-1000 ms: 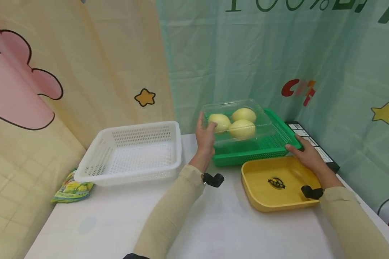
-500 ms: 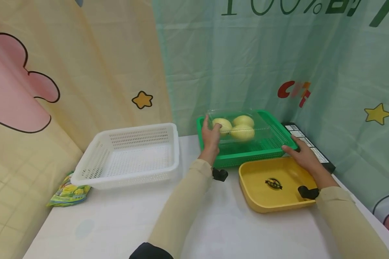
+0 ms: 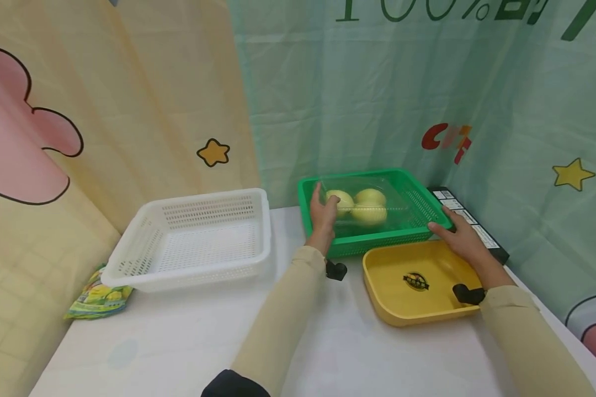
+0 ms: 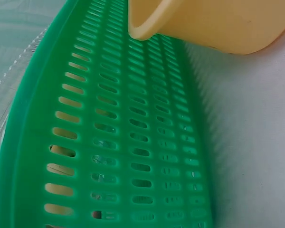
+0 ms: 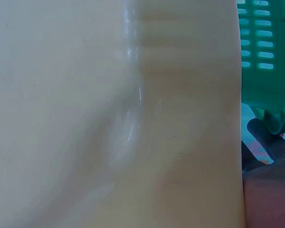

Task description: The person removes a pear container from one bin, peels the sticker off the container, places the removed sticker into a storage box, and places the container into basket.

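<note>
A clear plastic container [image 3: 396,212] with three pale yellow, rounded fruits [image 3: 370,214] sits low inside the green slotted basket [image 3: 372,241]. My left hand [image 3: 323,219] holds the container's left end, thumb on the near side. At the basket's right front corner, my right hand [image 3: 461,237] grips the rim between thumb and fingers. In the left wrist view the basket wall [image 4: 118,142] fills the middle and hides the left hand; yellowish shapes show through its slots. The right wrist view catches part of the right hand [image 5: 275,156] at the basket corner [image 5: 268,90].
In front of the basket stands a yellow tray [image 3: 392,298] with a dark logo. A white slotted basket [image 3: 189,275] is at the left, beside a colourful bag [image 3: 101,298]. A black box with white labels [image 3: 482,231] lies behind my right hand. Curtains border the table.
My left hand has carried the clear container of fruits down and slightly right, from above the green basket into it. My right hand stays on the basket's rim. The head view has shifted slightly.
</note>
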Motion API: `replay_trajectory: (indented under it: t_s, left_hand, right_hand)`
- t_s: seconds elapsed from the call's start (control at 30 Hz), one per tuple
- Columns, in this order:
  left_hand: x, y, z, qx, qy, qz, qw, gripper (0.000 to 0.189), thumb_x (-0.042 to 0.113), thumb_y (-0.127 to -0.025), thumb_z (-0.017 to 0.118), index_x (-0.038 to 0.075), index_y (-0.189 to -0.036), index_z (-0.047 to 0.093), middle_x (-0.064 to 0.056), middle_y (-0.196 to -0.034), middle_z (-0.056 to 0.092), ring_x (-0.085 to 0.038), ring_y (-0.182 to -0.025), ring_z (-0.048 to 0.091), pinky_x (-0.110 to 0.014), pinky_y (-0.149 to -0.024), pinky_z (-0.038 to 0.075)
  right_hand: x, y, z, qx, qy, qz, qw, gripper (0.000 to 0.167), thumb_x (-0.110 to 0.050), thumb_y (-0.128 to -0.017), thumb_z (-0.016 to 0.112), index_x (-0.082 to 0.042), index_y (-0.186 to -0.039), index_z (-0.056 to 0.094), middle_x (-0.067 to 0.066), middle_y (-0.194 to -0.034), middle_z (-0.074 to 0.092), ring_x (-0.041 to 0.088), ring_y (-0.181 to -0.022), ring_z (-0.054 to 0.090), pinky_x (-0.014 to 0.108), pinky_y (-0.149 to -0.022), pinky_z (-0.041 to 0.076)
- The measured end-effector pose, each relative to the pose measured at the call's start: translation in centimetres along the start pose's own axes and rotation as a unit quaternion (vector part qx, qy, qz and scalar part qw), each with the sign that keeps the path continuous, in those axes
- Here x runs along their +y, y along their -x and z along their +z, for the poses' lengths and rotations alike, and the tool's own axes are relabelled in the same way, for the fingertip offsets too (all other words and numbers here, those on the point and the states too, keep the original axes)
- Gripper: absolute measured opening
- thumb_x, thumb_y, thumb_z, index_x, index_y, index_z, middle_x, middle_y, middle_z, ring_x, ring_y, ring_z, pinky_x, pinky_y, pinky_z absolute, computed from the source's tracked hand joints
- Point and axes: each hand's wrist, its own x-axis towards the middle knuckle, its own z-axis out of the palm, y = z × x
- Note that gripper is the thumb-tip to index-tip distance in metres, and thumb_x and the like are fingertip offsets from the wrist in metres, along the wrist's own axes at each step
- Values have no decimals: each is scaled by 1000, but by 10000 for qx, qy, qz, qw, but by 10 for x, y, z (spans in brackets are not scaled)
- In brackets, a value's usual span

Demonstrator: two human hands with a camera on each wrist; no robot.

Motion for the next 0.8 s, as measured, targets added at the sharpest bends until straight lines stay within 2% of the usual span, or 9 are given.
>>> replay_trajectory:
  t_s: [0.23, 0.4, 0.5, 0.63, 0.8]
  left_hand:
    - [-3, -1, -1, -76, -133, -21, 9999, 71, 14, -81, 56, 27, -147, 33, -3, -156, 27, -23, -132, 35, -39, -97, 39]
    - [-5, 0, 0, -64, -298, -57, 9995, 70, 13, -82, 55, 26, -147, 33, -3, -156, 27, -24, -126, 38, -34, -86, 42]
    - [-4, 1, 1, -45, -496, -72, 9987, 70, 14, -83, 54, 26, -148, 32, -3, -156, 27, -23, -129, 37, -34, -86, 41]
    - [-2, 3, 0, -53, -990, -126, 9950, 69, 17, -84, 53, 25, -148, 30, -5, -155, 28, -24, -137, 32, -37, -91, 39]
    - [-2, 4, -2, -258, -1310, -244, 9908, 69, 18, -86, 52, 23, -150, 26, -9, -155, 25, -30, -133, 35, -39, -83, 40]
  right_hand:
    - [-2, 0, -1, 10, 12, -70, 10000, 85, -52, -95, 42, -6, -151, -1, 36, -150, 13, 53, -127, 28, 70, -105, 23]
    - [-1, 0, -1, 3, 50, -2, 10000, 85, -53, -95, 41, -6, -151, -2, 36, -150, 11, 54, -128, 26, 70, -105, 22]
    - [-1, 1, 0, 17, 61, 7, 10000, 85, -54, -95, 41, -7, -151, -1, 37, -150, 12, 53, -127, 27, 70, -105, 22]
    - [-2, 1, 1, -8, 53, -22, 10000, 84, -53, -95, 41, -6, -151, -1, 37, -150, 13, 53, -127, 27, 70, -105, 22]
    - [-3, 2, 0, -53, 81, 5, 10000, 84, -53, -95, 40, -6, -151, -2, 37, -150, 11, 53, -126, 27, 70, -104, 22]
